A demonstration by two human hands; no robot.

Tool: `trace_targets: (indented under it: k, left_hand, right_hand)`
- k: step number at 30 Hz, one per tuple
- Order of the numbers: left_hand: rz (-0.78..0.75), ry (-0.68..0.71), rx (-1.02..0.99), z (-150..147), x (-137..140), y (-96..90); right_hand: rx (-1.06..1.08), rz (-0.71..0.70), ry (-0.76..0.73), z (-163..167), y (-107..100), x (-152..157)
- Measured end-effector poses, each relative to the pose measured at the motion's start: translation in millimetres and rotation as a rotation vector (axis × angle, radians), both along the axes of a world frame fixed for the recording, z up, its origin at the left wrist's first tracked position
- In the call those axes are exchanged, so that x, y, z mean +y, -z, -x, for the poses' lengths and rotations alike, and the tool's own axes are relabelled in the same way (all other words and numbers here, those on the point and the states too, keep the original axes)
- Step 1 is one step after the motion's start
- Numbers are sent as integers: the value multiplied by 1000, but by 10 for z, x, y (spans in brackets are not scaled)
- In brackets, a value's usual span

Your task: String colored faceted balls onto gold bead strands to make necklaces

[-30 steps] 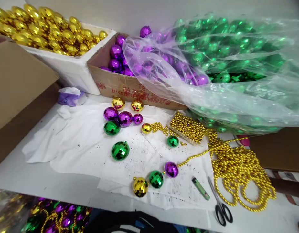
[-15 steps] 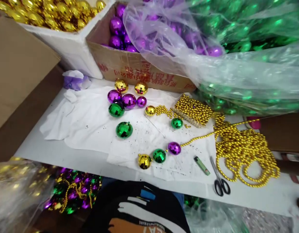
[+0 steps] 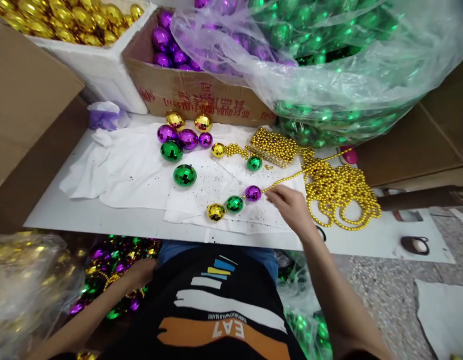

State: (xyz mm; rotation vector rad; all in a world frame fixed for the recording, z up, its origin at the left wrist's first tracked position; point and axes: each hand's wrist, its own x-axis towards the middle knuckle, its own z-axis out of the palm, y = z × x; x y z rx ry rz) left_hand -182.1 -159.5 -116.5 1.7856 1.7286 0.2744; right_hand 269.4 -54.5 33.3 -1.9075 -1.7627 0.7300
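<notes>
My right hand (image 3: 289,205) reaches in over the table, fingers stretched out beside a purple faceted ball (image 3: 253,193), and I see nothing held in it. That ball, a green ball (image 3: 235,203) and a gold ball (image 3: 215,212) lie in a row. From the purple ball a gold bead strand (image 3: 286,179) runs just above my fingers to a heap of gold beads (image 3: 338,192). My left hand (image 3: 144,272) is low by my side, below the table edge, near a pile of strung balls (image 3: 120,267); its fingers are not clear.
Loose balls, including a green ball (image 3: 184,175), lie on the white cloth (image 3: 137,185). A tray of gold beads (image 3: 274,146) sits behind. A carton of purple balls (image 3: 201,95), a white box of gold balls (image 3: 103,70) and a bag of green balls (image 3: 329,110) line the back.
Both my hands have come into view, the right over the table and the left at my side. The view has shifted, and my right arm now covers most of the scissors and the lighter.
</notes>
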Motion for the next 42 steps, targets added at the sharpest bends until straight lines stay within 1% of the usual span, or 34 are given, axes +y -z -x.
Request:
trace_targets:
  k: [1,2,3,4,6,8,9,11,13,15,16,17,18,21,22,23,24,26,27,29,31,32,34,37,38,40,42]
  left_hand:
    - [95,88,53,24,13,46]
    - [187,172,111,33,29,71]
    - [255,236,161,26,45,70]
    - [297,284,208,6,61,42]
    - [366,389,312,-67,92,-93]
    - [443,489,400,-160,127,-313]
    - [477,514,410,-204,148,-441]
    - [506,492,341,-275,200,-711]
    - [495,434,187,-324,266,-974]
    - [485,363,-6,-376,344,-1209]
    - [482,326,-102,-413,385,-1312]
    - [473,289,-189,-462,429,-1403]
    - [453,256,-260,-522,473,-1481]
    - [350,176,-430,-750,629,-1633]
    - [312,172,-468,-826,699,-1661]
    - [270,183,-488,-894,787,-1681]
    - [219,205,-488,-953,900,-1696]
    - [73,247,-416,-1041,1212,-1718]
    - [-29,244,-356,-1077,1412,-1726]
    - [-255,200,-134,-1151,1871,-1733]
    - [-403,130,102,-1248,2341,-1715]
    - [-442,126,214,-1306,2553,-1694]
    - [-447,221,420,-1438,2889,-1626]
    - [-393,386,641,-1630,3169,-1487]
    - [-363,406,682,-1681,3219,-1441]
    - [-303,402,717,-1751,3291,-1371]
    - [-259,385,714,-1764,3347,-1355]
  right_hand:
    - [-113,-15,-53,171,14,246]
    - [-252,20,-101,346,50,468]
    - [-387,111,-148,512,102,662]
    - [-417,154,-164,658,164,822]
    - [-456,221,-178,869,292,1039]
    - [-456,259,-169,960,391,1141]
    - [-453,272,-161,966,421,1160]
    - [-430,283,-140,918,433,1157]
    - [-385,267,-114,825,381,1107]
    - [-334,228,-93,724,273,1008]
    - [-277,202,-83,684,199,938]
    - [-162,172,-72,653,112,855]
    - [24,140,-59,636,14,759]
    - [882,50,-26,652,-331,419]
    - [1097,40,-25,673,-449,298]
    - [1237,40,-24,698,-561,180]
    - [1331,41,-18,722,-661,68]
    - [1462,30,21,764,-813,-132]
    - [1512,26,48,780,-865,-216]
    - [1583,29,110,797,-923,-345]
    - [1604,14,181,792,-936,-419]
    - [1600,-11,212,781,-929,-436]
    - [1584,-70,257,738,-895,-440]
    - [1546,-138,316,650,-806,-420]
    - [1528,-156,342,625,-771,-419]
    - [1486,-183,389,593,-702,-426]
    - [1441,-172,400,587,-638,-437]
